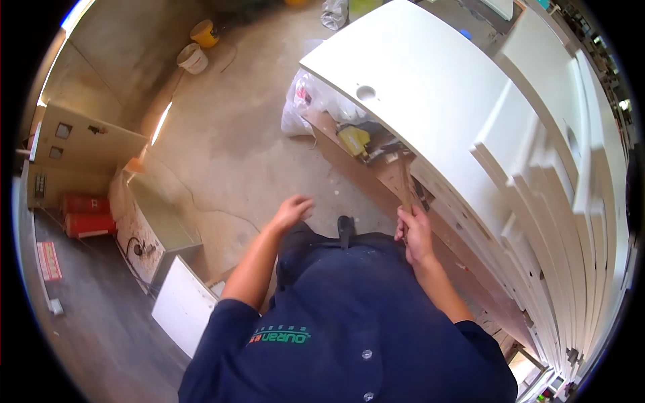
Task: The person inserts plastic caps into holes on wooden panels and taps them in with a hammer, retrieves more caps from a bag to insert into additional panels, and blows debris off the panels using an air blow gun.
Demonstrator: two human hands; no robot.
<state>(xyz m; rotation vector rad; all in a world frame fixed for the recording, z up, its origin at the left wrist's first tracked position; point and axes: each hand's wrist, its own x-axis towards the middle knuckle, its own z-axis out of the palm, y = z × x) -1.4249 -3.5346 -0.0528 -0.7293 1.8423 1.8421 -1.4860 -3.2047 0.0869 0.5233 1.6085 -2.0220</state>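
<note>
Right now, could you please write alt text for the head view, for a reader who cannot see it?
A person's right hand grips a wooden-handled tool, probably a hammer, beside a large white panel; the left hand is loosely curled, apparently empty. A yellow-green tool lies near the panel's edge.

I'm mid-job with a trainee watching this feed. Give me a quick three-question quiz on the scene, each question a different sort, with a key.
1. Multiple choice: which hand grips the wooden tool handle?
A) left
B) right
C) both

2. True or false: the left hand rests on the white panel with the round cutout.

3. Fill in the blank: the bucket next to the white bucket is ____.

Key
1. B, the right hand.
2. False: the left hand is in front of the body, apart from the white panel.
3. Yellow: that is the yellow bucket.
</note>
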